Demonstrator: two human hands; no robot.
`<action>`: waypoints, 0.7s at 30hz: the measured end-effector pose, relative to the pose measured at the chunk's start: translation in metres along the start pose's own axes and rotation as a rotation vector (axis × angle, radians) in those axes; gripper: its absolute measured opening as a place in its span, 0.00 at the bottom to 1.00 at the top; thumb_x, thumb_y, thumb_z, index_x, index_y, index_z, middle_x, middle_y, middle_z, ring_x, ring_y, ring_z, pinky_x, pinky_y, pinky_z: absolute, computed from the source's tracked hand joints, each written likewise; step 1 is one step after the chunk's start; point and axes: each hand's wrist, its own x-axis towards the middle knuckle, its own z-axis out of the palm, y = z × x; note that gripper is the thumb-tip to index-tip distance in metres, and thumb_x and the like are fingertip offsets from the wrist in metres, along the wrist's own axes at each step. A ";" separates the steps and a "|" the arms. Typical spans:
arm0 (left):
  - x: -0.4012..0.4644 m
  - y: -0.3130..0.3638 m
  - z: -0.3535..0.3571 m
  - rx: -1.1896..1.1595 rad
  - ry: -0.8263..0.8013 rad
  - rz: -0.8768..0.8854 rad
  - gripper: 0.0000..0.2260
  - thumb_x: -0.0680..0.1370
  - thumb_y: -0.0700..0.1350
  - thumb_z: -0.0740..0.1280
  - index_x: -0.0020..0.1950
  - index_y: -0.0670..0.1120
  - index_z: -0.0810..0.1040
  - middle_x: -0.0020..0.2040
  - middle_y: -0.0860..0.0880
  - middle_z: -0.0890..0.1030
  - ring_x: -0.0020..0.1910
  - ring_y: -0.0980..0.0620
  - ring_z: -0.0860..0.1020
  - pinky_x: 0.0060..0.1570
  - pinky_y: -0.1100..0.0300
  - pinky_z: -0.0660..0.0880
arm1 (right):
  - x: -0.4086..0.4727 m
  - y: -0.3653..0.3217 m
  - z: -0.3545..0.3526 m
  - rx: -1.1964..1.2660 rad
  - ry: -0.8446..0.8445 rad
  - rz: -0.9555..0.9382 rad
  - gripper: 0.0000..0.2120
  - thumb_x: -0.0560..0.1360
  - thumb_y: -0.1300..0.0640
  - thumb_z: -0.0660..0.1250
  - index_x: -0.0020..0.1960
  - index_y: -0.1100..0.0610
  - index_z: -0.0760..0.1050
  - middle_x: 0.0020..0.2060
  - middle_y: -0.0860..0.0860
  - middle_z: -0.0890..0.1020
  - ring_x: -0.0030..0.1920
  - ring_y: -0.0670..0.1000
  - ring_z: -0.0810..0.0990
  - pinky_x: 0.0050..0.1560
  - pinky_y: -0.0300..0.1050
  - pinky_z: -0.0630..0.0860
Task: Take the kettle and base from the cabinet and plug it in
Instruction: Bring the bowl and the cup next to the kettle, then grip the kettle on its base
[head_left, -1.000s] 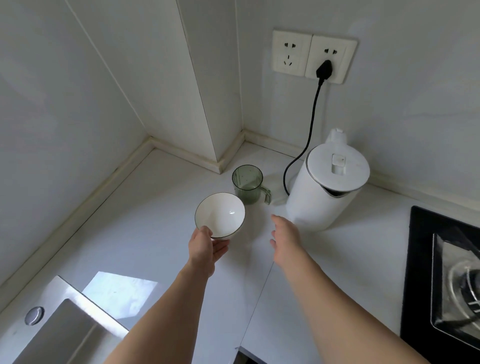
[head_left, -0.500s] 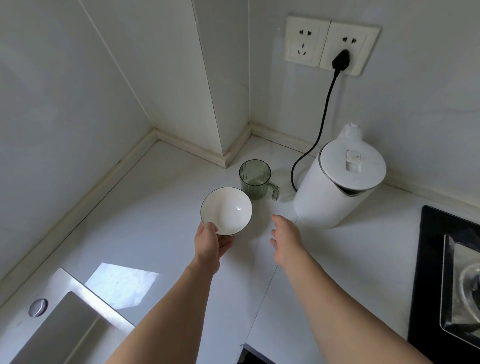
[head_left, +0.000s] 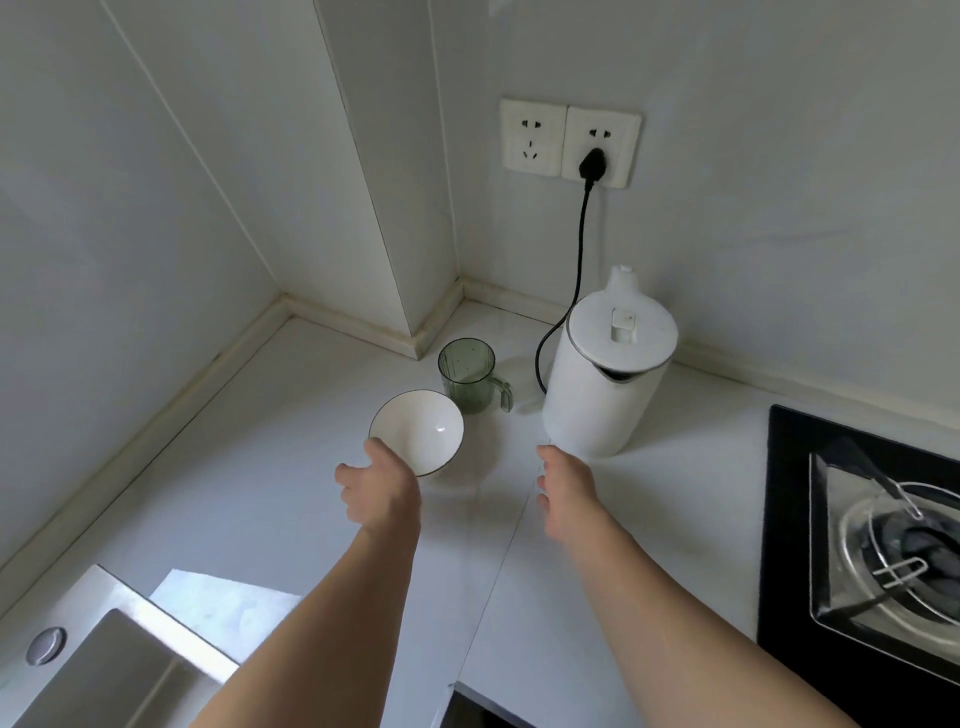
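The white kettle (head_left: 605, 384) stands on the counter (head_left: 260, 467) by the back wall; its base is hidden under it. A black cord (head_left: 579, 260) runs from behind the kettle up to a black plug (head_left: 592, 166), which sits in the right wall socket (head_left: 602, 145). My right hand (head_left: 569, 488) hovers with relaxed fingers just in front of the kettle's foot, not touching it. My left hand (head_left: 379, 486) has its fingers spread, and its thumb lies at the near rim of a white bowl (head_left: 418, 431) that rests on the counter.
A green glass mug (head_left: 467, 374) stands between the bowl and the kettle, close to a wall column (head_left: 395, 208). A steel sink (head_left: 104, 670) lies at the lower left. A black gas hob (head_left: 872, 545) fills the right side.
My left hand gripped the bowl's rim before; its fingers have now spread apart, with only the thumb at the rim. My right hand has stayed in front of the kettle.
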 end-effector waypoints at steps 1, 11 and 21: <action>-0.008 0.003 0.001 0.021 0.040 0.059 0.29 0.77 0.57 0.51 0.77 0.48 0.58 0.71 0.42 0.67 0.68 0.39 0.65 0.66 0.44 0.63 | -0.003 -0.002 -0.010 0.006 0.012 0.000 0.23 0.76 0.57 0.64 0.66 0.69 0.67 0.63 0.66 0.73 0.64 0.67 0.72 0.50 0.46 0.71; -0.090 0.026 0.045 -0.065 -0.107 0.351 0.24 0.80 0.55 0.53 0.74 0.47 0.65 0.71 0.41 0.69 0.68 0.41 0.67 0.68 0.48 0.62 | -0.025 -0.031 -0.102 0.167 0.091 -0.049 0.06 0.74 0.57 0.64 0.41 0.57 0.69 0.39 0.53 0.69 0.39 0.52 0.65 0.37 0.44 0.63; -0.136 0.046 0.079 -0.082 -0.515 0.435 0.25 0.77 0.60 0.56 0.70 0.48 0.67 0.65 0.48 0.73 0.62 0.46 0.71 0.57 0.52 0.66 | -0.017 -0.081 -0.129 0.186 0.155 -0.180 0.20 0.79 0.55 0.60 0.64 0.68 0.71 0.65 0.62 0.75 0.66 0.63 0.72 0.66 0.57 0.68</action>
